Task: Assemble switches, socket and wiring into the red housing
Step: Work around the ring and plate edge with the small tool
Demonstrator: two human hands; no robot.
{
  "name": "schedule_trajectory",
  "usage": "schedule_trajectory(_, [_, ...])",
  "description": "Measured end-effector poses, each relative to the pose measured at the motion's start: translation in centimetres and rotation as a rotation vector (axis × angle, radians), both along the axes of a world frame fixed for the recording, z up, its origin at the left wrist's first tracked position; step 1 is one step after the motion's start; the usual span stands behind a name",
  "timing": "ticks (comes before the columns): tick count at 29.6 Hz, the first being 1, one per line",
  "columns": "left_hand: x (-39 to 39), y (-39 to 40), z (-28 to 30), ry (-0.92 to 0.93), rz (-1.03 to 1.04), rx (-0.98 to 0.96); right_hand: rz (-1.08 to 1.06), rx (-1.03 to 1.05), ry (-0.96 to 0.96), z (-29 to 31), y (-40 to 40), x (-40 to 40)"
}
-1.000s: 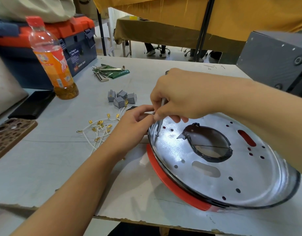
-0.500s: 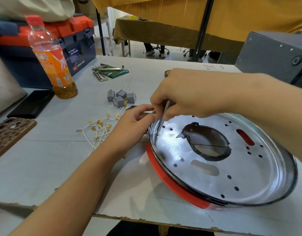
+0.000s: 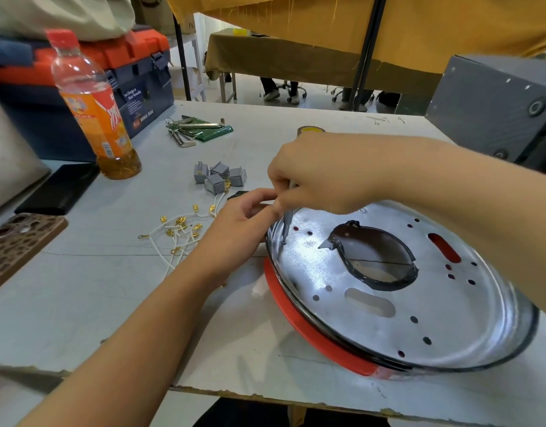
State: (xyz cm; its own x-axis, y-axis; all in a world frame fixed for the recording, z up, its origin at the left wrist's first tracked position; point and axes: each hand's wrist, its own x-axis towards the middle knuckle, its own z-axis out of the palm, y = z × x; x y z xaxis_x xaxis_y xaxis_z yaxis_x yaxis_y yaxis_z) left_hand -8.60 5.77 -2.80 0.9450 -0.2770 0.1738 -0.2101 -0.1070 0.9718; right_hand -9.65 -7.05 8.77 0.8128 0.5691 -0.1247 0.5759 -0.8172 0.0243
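The red housing [image 3: 315, 337] lies on the table with a shiny metal plate [image 3: 358, 315] full of holes on top. My right hand [image 3: 321, 174] grips a thin grey screwdriver [image 3: 286, 223], whose tip rests at the plate's left edge. My left hand [image 3: 241, 223] pinches something small at the housing's left rim, beside the screwdriver shaft; what it holds is hidden. Several grey switches [image 3: 217, 177] sit in a cluster behind my left hand. White wires with gold terminals [image 3: 176, 232] lie to its left.
An orange drink bottle [image 3: 94, 112] stands at the left, in front of a blue and orange toolbox [image 3: 136, 87]. Hex keys on a green pouch [image 3: 197, 129] lie behind the switches. Two phones [image 3: 25, 235] rest at the left edge. A grey box [image 3: 493, 109] stands at the right.
The screwdriver has tilted and shifted slightly in my right hand, its tip staying at the plate's left edge. My left hand has stayed at the rim.
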Motion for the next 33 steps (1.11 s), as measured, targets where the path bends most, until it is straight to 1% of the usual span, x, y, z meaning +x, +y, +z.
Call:
schedule_trajectory(3, [0.0, 0.0, -0.1, -0.023, -0.006, -0.022, 0.070, -0.071, 0.026, 0.2, -0.6, -0.6])
schedule_trajectory(6, [-0.1, 0.0, -0.1, -0.023, -0.004, -0.019, 0.147, -0.033, -0.025, 0.2, -0.9, -0.9])
schedule_trajectory(9, [0.0, 0.0, -0.1, -0.018, -0.009, -0.016, 0.142, -0.020, -0.078, 0.5, -1.0, -0.8])
schedule_trajectory(14, [0.0, 0.0, -0.1, -0.023, 0.005, 0.002, 0.115, 0.018, -0.070, 0.4, -0.7, -0.9])
schedule_trajectory(21, [0.0, -0.1, -0.2, 0.008, 0.036, 0.020, -0.009, 0.012, -0.030, 0.1, 0.0, -0.2])
schedule_trajectory(24, [0.0, -0.1, -0.2, -0.002, 0.025, 0.015, 0.010, -0.038, 0.006, 0.1, -0.3, -0.5])
schedule_trajectory(27, [0.1, 0.0, -0.3, -0.009, 0.031, 0.012, 0.045, -0.087, -0.013, 0.1, -1.0, -1.2])
schedule_trajectory(33, [0.1, -0.1, -0.4, -0.008, 0.013, -0.031, 0.138, -0.051, -0.082, 0.0, -1.2, -1.4])
